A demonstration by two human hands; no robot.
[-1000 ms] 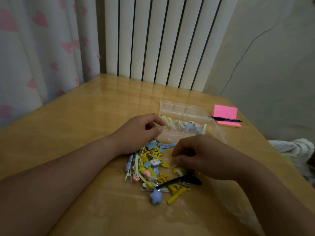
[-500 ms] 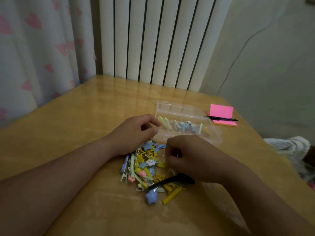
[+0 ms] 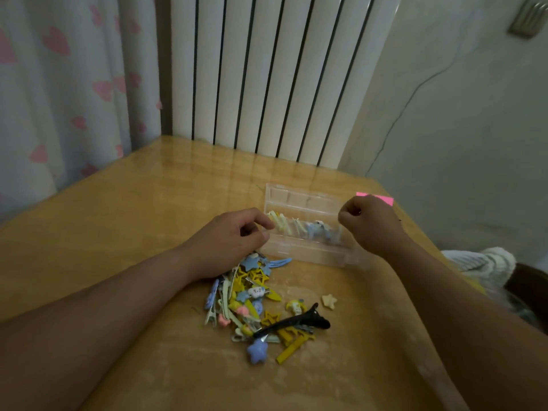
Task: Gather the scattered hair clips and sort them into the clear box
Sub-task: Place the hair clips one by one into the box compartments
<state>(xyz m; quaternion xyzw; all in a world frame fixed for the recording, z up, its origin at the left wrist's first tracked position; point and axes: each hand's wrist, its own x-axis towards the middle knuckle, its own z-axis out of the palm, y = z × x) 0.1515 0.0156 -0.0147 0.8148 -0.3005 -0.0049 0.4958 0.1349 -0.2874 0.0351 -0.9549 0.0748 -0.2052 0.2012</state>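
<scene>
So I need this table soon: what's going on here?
A person is sorting hair clips into the clear box. The left hand holds the box's left end. The right hand hovers, fingers curled, over its right end; whether it holds a clip is unclear. A few clips are in the box; most lie piled on the table.

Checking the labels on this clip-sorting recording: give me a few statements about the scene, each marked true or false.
1. The clear box holds some clips. True.
2. The black clip lies in the box. False: it lies on the table, at the pile's near edge.
3. The right hand is above the box's right end. True.
4. The left hand holds the black clip. False: it grips the box's left end.
</scene>
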